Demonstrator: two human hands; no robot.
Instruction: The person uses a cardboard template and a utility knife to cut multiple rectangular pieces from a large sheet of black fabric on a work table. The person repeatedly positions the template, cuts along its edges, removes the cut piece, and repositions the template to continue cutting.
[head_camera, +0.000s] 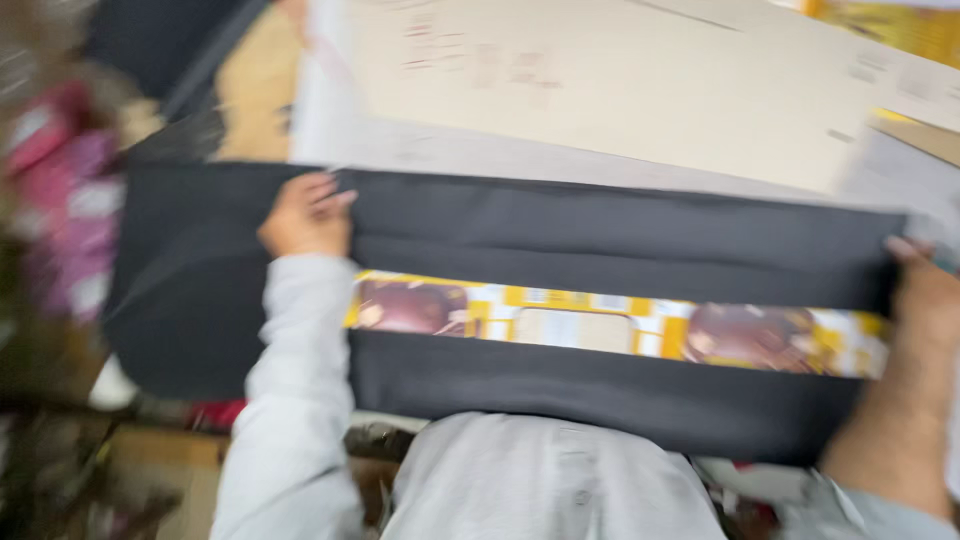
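Both hands, left hand (305, 215) and right hand (925, 290), grip clenched on black fabric (600, 235) edges.

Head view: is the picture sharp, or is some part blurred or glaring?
Head view: all is motion-blurred, worst at the left edge; the black cloth, the yellow strip and both hands, left and right, show soft edges; light is even, no glare.
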